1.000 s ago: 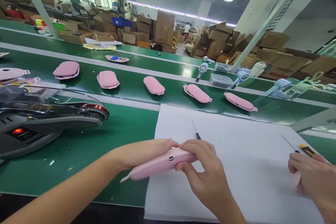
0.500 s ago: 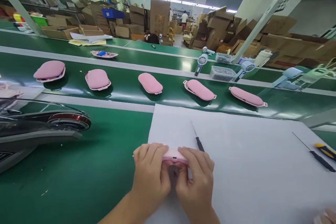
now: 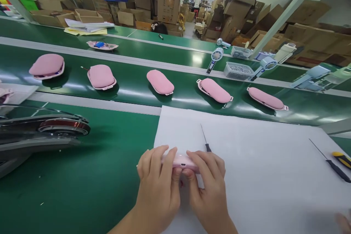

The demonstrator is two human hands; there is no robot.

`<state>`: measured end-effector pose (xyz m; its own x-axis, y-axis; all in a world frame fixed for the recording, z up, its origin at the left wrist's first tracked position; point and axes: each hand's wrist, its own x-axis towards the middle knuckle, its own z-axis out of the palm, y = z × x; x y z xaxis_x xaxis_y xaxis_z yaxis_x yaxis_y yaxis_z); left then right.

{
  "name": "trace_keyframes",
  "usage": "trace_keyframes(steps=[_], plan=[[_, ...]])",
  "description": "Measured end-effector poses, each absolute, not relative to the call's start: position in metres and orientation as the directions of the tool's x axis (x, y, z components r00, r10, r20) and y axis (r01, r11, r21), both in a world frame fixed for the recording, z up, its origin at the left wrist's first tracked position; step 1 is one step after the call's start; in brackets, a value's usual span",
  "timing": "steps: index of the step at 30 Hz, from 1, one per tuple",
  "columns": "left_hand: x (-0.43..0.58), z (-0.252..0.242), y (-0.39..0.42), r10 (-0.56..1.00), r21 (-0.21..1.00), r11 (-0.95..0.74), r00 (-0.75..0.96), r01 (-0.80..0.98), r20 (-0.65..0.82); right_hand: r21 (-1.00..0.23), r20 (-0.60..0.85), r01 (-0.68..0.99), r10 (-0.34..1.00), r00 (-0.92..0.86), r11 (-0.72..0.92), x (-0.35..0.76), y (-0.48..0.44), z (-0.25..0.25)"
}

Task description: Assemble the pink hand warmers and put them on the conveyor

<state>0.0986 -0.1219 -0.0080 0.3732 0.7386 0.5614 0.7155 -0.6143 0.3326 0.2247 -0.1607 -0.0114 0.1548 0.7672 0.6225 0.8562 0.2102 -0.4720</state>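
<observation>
Both my hands hold one pink oval device [image 3: 181, 160] over the near edge of a white foam sheet [image 3: 260, 161]. My left hand [image 3: 157, 186] wraps its left end, fingers curled over the top. My right hand [image 3: 205, 186] grips its right end, thumb underneath. A small lit spot shows on the device's near edge. A thin black screwdriver [image 3: 205, 139] lies on the sheet just beyond my right fingers.
Several pink devices [image 3: 160, 82] ride the green conveyor belt [image 3: 131, 91] beyond. A grey machine [image 3: 41, 131] sits at left. Black and yellow screwdrivers [image 3: 336, 162] lie at right. Another person's fingertip [image 3: 342, 221] shows bottom right. A clear bin [image 3: 238, 70], handheld fans and cardboard boxes stand behind.
My hands brought the pink device from a tilted hold at my left to a level, two-handed grip in front of me. The other person's hand withdrew toward the bottom right.
</observation>
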Motion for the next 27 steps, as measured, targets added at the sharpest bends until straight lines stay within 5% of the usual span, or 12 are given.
trace_keyframes(steps=[6,12,16,20,23,27], plan=[[0.106,-0.014,-0.114,0.753,0.405,-0.592,0.299,0.697,0.586,-0.483,0.677,0.865,0.683,0.273,0.134,0.211,-0.151,-0.017],[0.096,-0.012,-0.089,0.685,0.283,-0.664,0.412,0.692,0.601,-0.478,0.504,0.876,0.837,0.214,0.064,0.232,-0.151,0.004],[0.068,-0.007,-0.073,0.759,0.491,-0.651,0.476,0.579,0.445,-0.536,0.359,0.844,0.903,0.236,-0.007,0.251,-0.176,0.007],[0.053,0.004,-0.064,0.841,0.724,-0.468,0.508,0.507,0.188,-0.647,0.473,0.755,0.833,0.288,0.106,0.253,-0.187,-0.011],[0.069,0.027,-0.046,0.852,0.756,-0.449,0.483,0.476,0.201,-0.705,0.501,0.702,0.768,0.399,0.096,0.262,-0.165,-0.011],[0.103,0.063,0.008,0.905,0.737,-0.422,0.293,0.527,0.309,-0.803,0.353,0.594,0.761,0.543,-0.051,0.3,-0.095,0.017]])
